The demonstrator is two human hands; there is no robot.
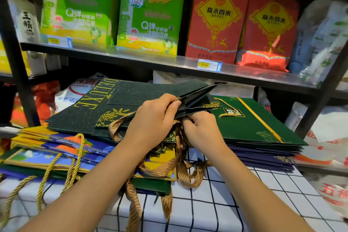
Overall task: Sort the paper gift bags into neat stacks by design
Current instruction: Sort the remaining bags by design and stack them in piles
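Both bare forearms reach forward from the lower edge of the view and converge toward the middle. The left hand (154, 118) lies knuckles-up, its fingers curled and its thumb and fingertips pinching at the right end of the hand. The right hand (202, 128) sits just beside it, slightly lower, fingers curled under into a grip, wrist bent a little inward.

Light: bright, from above, colours saturated | Glare: pale sheen along grey metal shelf edge (150, 60) | Shadow: dark recess under shelf | Blur: soft green rice packs (148, 11) | Distortion: wide-angle bowing of black upright posts (14, 56) at edges
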